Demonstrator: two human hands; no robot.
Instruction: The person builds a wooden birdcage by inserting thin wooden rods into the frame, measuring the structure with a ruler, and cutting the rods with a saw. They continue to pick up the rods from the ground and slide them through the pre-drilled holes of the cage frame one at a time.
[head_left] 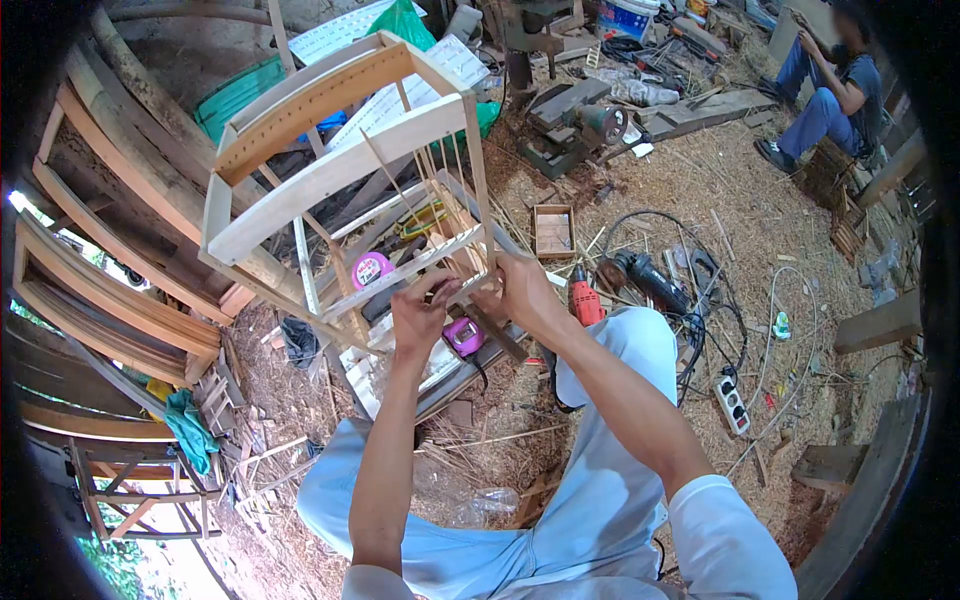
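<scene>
In front of me a wooden frame (345,166) stands tilted, with curved rails, a row of small holes along one rail and several thin sticks inside. My right hand (527,292) is wrapped round the lower corner of its right-hand post. My left hand (420,312) is closed beside the lower rail, its fingertips pinched together; whatever they hold is too small to make out. Just below the hands lie a purple tape measure (463,337) and a dark wooden bar (500,334). A round pink-and-white object (371,269) is behind my left hand.
A red drill (584,298), an angle grinder (650,282) and a power strip (732,405) lie on the shavings to the right, among cables. A small wooden box (553,231) is ahead. Curved wooden frames (115,285) lean at left. Another person (826,95) sits at the upper right.
</scene>
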